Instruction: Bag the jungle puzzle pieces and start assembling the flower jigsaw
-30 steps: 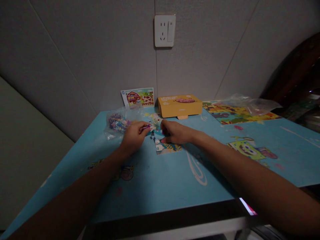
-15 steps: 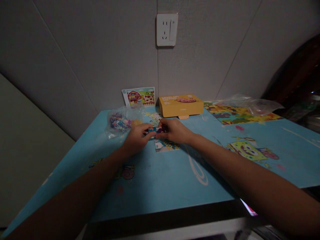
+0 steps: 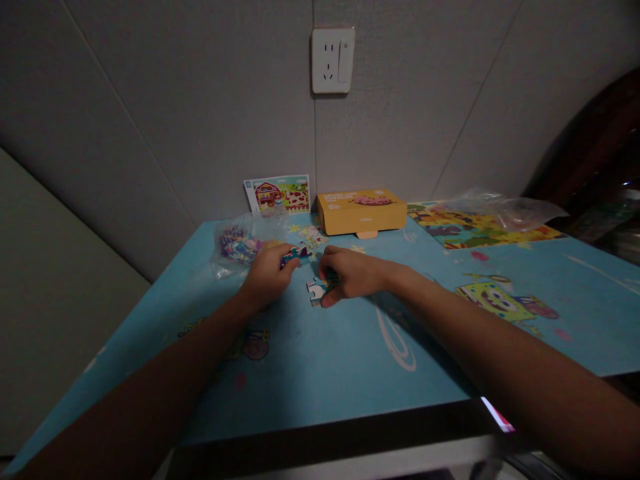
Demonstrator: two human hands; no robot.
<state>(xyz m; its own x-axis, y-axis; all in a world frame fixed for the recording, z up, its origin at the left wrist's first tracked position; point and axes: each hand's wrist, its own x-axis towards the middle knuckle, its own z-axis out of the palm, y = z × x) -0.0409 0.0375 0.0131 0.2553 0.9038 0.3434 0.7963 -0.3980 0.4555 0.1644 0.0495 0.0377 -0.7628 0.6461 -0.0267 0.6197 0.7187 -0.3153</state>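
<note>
My left hand (image 3: pixel 266 275) is closed on a purple-and-teal puzzle piece (image 3: pixel 301 254), whose knobbed edge sticks out past the thumb. It may be more than one piece joined; the fingers hide part of it. To its right, my right hand (image 3: pixel 354 272) grips a small puzzle section (image 3: pixel 315 291) from above. White and blue show at the section's left end, with its middle hidden under the fingers. Close behind my left hand lies a clear plastic bag (image 3: pixel 240 243) of loose, colourful puzzle pieces.
A yellow puzzle box (image 3: pixel 364 217) stands against the wall, beside a farm picture card (image 3: pixel 283 195). At the right lie a colourful assembled puzzle (image 3: pixel 460 233) and a clear plastic wrapper (image 3: pixel 520 213). The blue cartoon tabletop (image 3: pixel 320 367) ends at a front edge. A wall socket (image 3: pixel 333 60) is above.
My hands have moved apart. My left hand keeps the purple-and-teal piece, while my right hand has come down and nearer and taken hold of the puzzle section that lay on the table.
</note>
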